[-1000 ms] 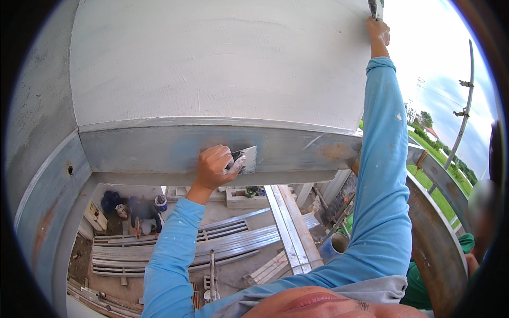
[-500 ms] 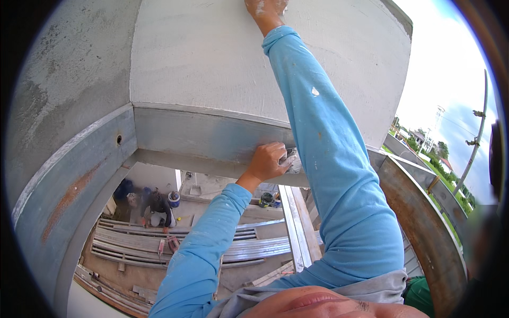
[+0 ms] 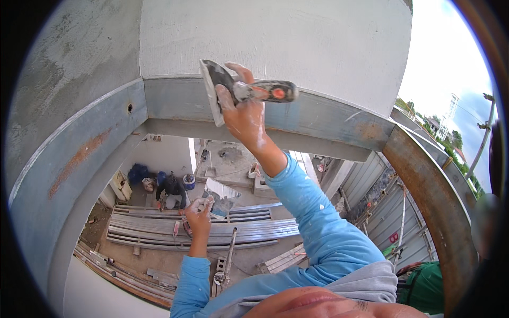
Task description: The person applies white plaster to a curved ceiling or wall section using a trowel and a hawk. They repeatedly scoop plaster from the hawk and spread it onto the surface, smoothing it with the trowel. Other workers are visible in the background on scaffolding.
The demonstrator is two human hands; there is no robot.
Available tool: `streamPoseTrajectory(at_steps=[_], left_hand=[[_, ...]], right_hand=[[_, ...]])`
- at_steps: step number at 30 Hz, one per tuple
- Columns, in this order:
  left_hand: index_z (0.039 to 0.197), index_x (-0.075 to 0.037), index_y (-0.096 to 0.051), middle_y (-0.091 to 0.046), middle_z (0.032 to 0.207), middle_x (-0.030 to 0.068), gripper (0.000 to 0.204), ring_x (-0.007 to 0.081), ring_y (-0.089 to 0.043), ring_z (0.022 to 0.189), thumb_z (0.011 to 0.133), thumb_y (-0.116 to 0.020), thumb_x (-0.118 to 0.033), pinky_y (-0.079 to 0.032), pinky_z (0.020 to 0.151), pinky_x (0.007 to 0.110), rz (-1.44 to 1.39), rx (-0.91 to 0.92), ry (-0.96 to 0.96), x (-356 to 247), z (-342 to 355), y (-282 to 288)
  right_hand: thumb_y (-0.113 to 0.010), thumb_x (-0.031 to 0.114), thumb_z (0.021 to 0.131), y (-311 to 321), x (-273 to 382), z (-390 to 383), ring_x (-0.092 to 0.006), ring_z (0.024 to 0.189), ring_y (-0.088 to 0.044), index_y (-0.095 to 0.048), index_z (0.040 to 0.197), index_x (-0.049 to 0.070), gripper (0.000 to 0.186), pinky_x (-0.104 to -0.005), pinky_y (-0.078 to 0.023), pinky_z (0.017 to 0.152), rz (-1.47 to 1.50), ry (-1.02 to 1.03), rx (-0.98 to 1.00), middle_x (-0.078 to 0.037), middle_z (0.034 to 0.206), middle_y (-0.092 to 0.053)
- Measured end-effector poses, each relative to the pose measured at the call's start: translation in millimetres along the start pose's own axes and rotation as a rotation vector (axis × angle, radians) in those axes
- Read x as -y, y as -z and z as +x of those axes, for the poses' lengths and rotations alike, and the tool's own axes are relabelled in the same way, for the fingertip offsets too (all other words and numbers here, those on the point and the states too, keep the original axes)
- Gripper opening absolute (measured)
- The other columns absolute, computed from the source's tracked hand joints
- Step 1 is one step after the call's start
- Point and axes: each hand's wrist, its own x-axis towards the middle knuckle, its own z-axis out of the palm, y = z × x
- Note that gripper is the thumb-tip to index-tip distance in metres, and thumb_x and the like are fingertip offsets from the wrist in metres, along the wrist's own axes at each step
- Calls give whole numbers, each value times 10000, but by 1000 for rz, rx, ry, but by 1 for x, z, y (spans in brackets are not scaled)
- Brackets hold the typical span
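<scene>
In front of the metal beam (image 3: pixel 177 100), my right hand (image 3: pixel 245 117) is wrapped round a wide putty knife (image 3: pixel 216 79). Its broad blade is smeared white and points left, and its dark handle with an orange spot sticks out to the right. Lower and to the left, my left hand (image 3: pixel 198 216) has its fingers drawn together at the edge of a flat blade (image 3: pixel 222 197) streaked with white putty. White smears cover both hands. Above the beam rises a pale, plastered wall panel (image 3: pixel 275 37).
Rough grey concrete wall (image 3: pixel 79 58) stands at left over a rust-stained beam (image 3: pixel 79 153). A rusty beam (image 3: pixel 429 196) runs along the right. Far below, a co-worker (image 3: pixel 170 191) crouches by stacked metal bars (image 3: pixel 201 228) and a bucket (image 3: pixel 189 182). Corrugated sheeting (image 3: pixel 366 180) lies beyond.
My right hand has come down from high on the panel to the beam, bringing the putty knife into sight. My left hand has dropped away from the beam, down and left.
</scene>
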Motion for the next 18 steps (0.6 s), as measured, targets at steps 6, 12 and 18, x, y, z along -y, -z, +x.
streamPoseTrajectory(at_steps=[6,12,18], left_hand=[[1098,41,-643,-672,964,50,200,99,-596,916,912,-665,-28,-474,845,250,64,7,250,22,-109,53],[1241,33,-569,-637,1158,86,342,168,-606,1046,917,-663,-23,-480,935,295,-170,-175,471,9,-177,43],[1238,-14,-587,-631,1221,105,329,216,-623,1093,993,-593,-233,-500,952,370,-514,-193,716,12,-179,32]], right_hand=[[-634,137,927,107,-66,-246,-192,1090,-569,-541,1271,52,366,-318,-430,960,116,-744,-208,-91,1137,-615],[-574,315,986,193,-22,-367,-141,791,-660,-591,1229,92,330,-316,-533,548,640,-1481,15,-28,1014,-663],[-667,402,920,235,-35,-432,-256,857,-691,-714,957,22,384,-393,-531,686,-402,-1076,580,-139,822,-703]])
